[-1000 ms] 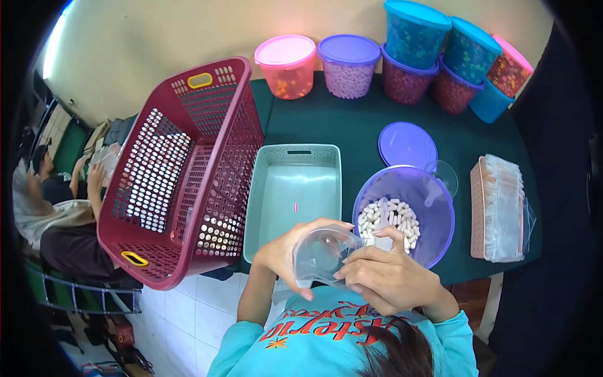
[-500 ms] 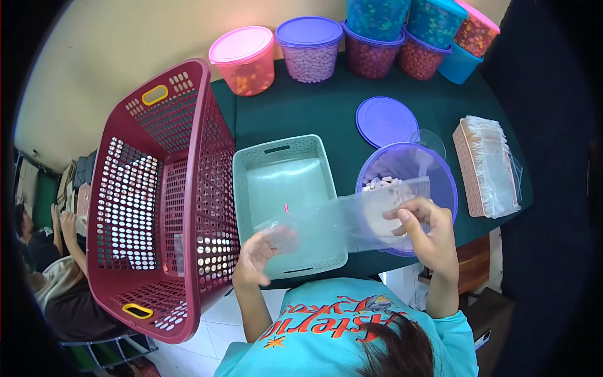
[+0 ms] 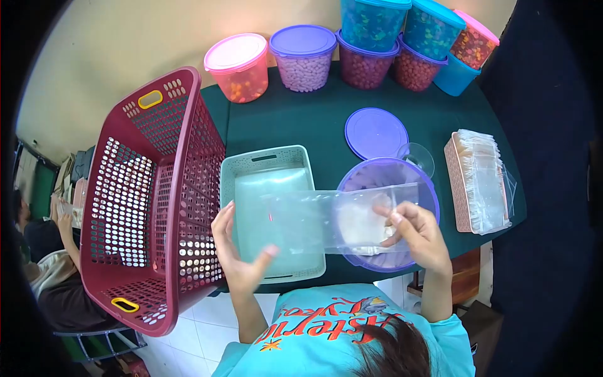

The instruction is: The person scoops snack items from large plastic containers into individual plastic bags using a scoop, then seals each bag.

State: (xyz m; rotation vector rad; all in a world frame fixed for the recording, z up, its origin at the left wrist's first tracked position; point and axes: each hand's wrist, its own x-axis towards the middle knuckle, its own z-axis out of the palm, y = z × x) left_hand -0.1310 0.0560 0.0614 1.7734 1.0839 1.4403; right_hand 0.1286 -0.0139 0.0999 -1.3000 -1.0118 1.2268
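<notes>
The maroon basket (image 3: 151, 201) at the left, tilted on its side off the edge of the green surface (image 3: 314, 119), looks unfilled; through its holes I can make out nothing inside. The grey-green tray (image 3: 242, 169) just right of it also holds no packed bags that I can see. So the work seems to be at an early step: a bag is in hand, open and not yet filled.

The purple tub (image 3: 427, 195), near right, holds the white capsule-shaped sweets, mostly hidden behind the bag. Its lid (image 3: 375, 132) lies just beyond it, and a stack of spare bags (image 3: 480, 179) sits in a holder at the far right.

The clear plastic bag (image 3: 314, 220) is stretched flat and level across tray and tub, thin and see-through. The right hand (image 3: 418, 235) pinches its right end over the tub; the left hand (image 3: 235, 251) is spread wide under its left end, fingertips just touching.
</notes>
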